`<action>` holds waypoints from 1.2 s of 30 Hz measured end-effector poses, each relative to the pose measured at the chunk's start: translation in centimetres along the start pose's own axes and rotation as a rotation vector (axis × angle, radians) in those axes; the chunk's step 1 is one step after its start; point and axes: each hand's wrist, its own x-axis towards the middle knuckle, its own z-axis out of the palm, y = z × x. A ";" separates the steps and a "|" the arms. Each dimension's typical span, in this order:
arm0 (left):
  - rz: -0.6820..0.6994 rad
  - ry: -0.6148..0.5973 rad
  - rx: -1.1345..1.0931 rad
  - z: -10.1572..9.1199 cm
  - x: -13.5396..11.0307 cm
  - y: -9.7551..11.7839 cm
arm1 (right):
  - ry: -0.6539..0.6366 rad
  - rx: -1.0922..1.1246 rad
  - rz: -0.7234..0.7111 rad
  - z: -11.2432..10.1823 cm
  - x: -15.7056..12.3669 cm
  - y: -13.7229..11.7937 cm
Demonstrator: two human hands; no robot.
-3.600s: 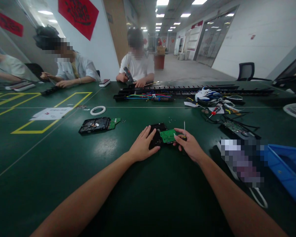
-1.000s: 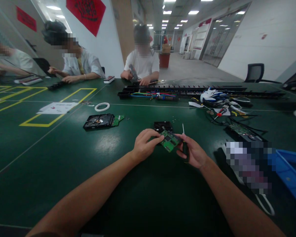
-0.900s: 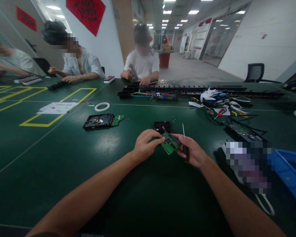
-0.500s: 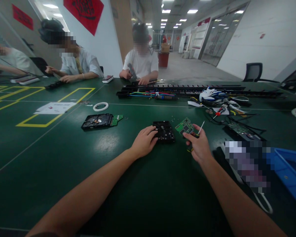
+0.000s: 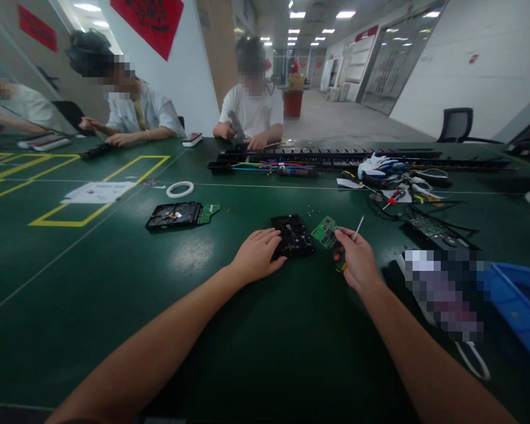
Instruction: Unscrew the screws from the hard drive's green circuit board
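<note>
A black hard drive [image 5: 295,237] lies flat on the green table in front of me. My left hand [image 5: 257,254] grips its left side, with fingers over the edge and thumb along the near corner. Just right of the drive, a green circuit board [image 5: 325,232] is pinched by the thumb and fingers of my right hand [image 5: 357,254]. That same hand also keeps a screwdriver [image 5: 359,226], its shaft pointing up and away and its dark-yellow handle partly hidden in the palm. Several tiny screws [image 5: 311,209] are scattered beyond the drive.
To the left lies another hard drive [image 5: 175,216] with a green board at its end, near a white ring [image 5: 180,189]. Cables, gloves [image 5: 377,168] and a red screwdriver [image 5: 394,198] crowd the right back. A blue bin [image 5: 512,306] stands right. Co-workers sit across the table.
The circuit board has turned and tilted in my right hand, staying close to the drive. My left hand has shifted slightly, its thumb lower along the drive's near corner.
</note>
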 end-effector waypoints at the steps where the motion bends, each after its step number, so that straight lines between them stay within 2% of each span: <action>1: -0.004 0.016 0.016 -0.1 0.0 0.2 | -0.013 -0.007 0.003 0.0 -0.1 0.0; 6: -0.034 0.101 0.077 -0.2 -0.3 1.0 | -0.102 -0.090 0.013 0.2 -0.4 0.3; 12: 0.088 0.149 -0.050 0.2 -1.1 1.1 | -0.329 -0.237 0.009 0.3 -0.7 0.9; 15: 0.106 0.180 -0.104 0.4 -1.0 1.0 | -0.379 -0.263 -0.011 0.7 -0.9 1.4; 20: 0.038 0.211 -0.187 0.9 -0.7 1.0 | -0.381 -0.375 -0.102 1.2 -1.0 2.0; 27: -0.029 0.211 -0.257 1.2 -0.7 0.7 | -0.355 -0.309 -0.031 1.3 -1.0 1.6; 36: -0.032 0.210 -0.311 0.7 -0.6 0.8 | -0.365 -0.365 -0.086 1.4 -1.0 2.3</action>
